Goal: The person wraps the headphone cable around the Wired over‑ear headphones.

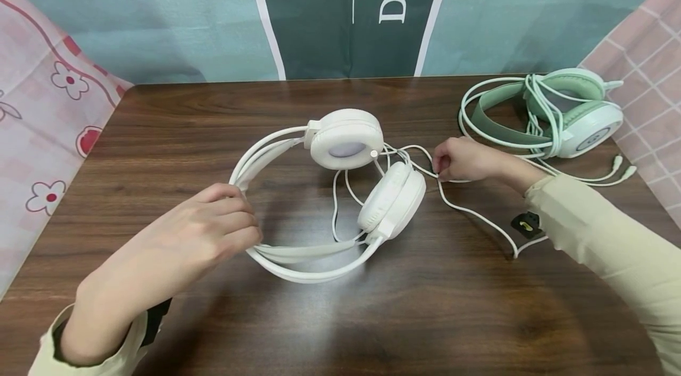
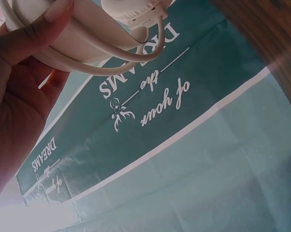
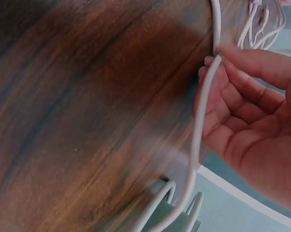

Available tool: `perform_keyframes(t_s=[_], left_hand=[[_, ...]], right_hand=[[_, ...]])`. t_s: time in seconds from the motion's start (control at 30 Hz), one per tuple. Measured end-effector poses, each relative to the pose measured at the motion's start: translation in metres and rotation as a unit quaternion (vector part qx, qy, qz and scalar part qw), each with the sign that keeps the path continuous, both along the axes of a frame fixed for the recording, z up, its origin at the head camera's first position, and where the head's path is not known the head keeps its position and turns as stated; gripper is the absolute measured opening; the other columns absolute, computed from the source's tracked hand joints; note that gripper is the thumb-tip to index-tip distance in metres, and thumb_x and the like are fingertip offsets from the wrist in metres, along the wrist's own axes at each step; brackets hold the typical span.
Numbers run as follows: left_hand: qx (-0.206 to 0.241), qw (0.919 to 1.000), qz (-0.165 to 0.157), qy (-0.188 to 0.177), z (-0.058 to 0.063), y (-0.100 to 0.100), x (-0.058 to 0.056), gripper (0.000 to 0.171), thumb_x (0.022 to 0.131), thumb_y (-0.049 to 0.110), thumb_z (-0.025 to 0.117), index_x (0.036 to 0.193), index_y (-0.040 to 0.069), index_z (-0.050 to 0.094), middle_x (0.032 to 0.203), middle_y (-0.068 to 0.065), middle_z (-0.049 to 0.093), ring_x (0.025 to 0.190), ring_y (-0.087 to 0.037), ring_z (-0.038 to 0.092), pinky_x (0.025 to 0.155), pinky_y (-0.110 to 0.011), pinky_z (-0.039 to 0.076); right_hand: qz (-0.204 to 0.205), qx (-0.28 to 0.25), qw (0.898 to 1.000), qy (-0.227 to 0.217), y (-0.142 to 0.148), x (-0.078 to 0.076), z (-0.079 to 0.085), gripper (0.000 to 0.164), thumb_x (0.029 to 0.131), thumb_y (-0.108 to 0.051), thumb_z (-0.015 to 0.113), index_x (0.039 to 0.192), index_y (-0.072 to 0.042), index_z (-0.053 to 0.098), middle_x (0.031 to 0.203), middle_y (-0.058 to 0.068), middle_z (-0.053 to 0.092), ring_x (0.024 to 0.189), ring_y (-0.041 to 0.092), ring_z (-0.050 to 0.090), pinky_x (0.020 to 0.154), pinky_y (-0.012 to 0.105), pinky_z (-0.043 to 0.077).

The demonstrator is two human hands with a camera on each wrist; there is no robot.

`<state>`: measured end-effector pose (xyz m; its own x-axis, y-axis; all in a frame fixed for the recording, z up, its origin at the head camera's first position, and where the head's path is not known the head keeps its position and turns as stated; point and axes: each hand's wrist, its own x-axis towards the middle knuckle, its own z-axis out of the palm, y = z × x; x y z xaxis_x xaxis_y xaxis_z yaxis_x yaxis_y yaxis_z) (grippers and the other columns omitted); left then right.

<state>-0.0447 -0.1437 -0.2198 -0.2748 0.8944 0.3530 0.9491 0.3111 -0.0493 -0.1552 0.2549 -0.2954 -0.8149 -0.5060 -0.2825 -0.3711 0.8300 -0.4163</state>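
White over-ear headphones (image 1: 346, 139) are in the middle of the head view, ear cups toward the right and headband toward the left. My left hand (image 1: 207, 231) grips the top of the headband, its thumb (image 2: 58, 9) lying across the band in the left wrist view. Near the ear cups, my right hand (image 1: 468, 160) pinches the headphones' white cable (image 1: 468, 208) between thumb and fingertips. In the right wrist view the cable (image 3: 197, 125) runs past the palm. Several loops of it lie behind and between the ear cups.
Green-and-white headphones (image 1: 590, 127) with a wrapped cord lie at the back right, two plugs (image 1: 622, 168) beside them. A small black item (image 1: 527, 225) with a yellow mark lies near the right sleeve. Printed cloth (image 1: 213, 21) hangs behind the brown wooden table (image 1: 330, 334).
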Motion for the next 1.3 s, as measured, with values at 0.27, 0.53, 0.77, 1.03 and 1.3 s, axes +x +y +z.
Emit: perform_keyframes(t_s=[0.27,0.53,0.77,1.03,1.3], left_hand=[[-0.006,0.9999,-0.009,0.000,-0.003,-0.001,0.001,0.029,0.085,-0.005,0.027,0.074,0.012,0.048,0.073,0.007,0.045,0.077,-0.012,0.046,0.089,-0.029,0.034],[-0.010,0.9996,-0.025,-0.009,-0.010,-0.006,-0.001,0.025,0.085,-0.004,0.032,0.077,0.012,0.050,0.076,0.006,0.046,0.080,-0.012,0.046,0.091,-0.030,0.034],[-0.019,0.9995,-0.024,-0.010,-0.002,0.001,-0.001,0.026,0.086,-0.005,0.032,0.075,0.012,0.049,0.075,0.006,0.046,0.078,-0.013,0.047,0.090,-0.028,0.034],[-0.032,0.9992,-0.022,-0.012,0.004,0.011,-0.003,0.029,0.084,-0.006,0.027,0.072,0.012,0.046,0.071,0.006,0.042,0.073,-0.013,0.047,0.085,-0.028,0.035],[-0.054,0.9982,-0.022,-0.011,0.005,0.015,-0.007,0.033,0.085,-0.006,0.022,0.070,0.012,0.046,0.069,0.006,0.039,0.072,-0.012,0.046,0.088,-0.028,0.035]], right_hand=[[0.025,0.032,0.999,0.012,0.003,-0.002,0.013,0.017,0.070,0.009,0.054,0.077,-0.004,0.065,0.066,-0.001,0.055,0.061,0.013,0.047,0.057,0.030,0.040],[-0.003,0.022,0.996,0.089,0.017,-0.004,0.033,0.014,0.072,0.006,0.060,0.075,-0.006,0.065,0.067,-0.001,0.059,0.062,0.013,0.051,0.058,0.031,0.043],[-0.017,-0.017,0.982,0.189,0.022,-0.004,0.059,0.014,0.073,-0.001,0.070,0.073,-0.014,0.067,0.069,-0.005,0.061,0.061,0.005,0.050,0.058,0.022,0.039],[0.056,-0.090,0.969,0.223,0.013,-0.005,0.087,0.018,0.072,0.002,0.072,0.077,-0.015,0.069,0.075,-0.005,0.065,0.061,-0.003,0.053,0.056,0.011,0.039],[0.205,-0.167,0.947,0.184,-0.008,-0.005,0.104,0.030,0.069,0.008,0.072,0.077,-0.020,0.068,0.080,-0.010,0.063,0.070,0.000,0.056,0.061,0.010,0.043]])
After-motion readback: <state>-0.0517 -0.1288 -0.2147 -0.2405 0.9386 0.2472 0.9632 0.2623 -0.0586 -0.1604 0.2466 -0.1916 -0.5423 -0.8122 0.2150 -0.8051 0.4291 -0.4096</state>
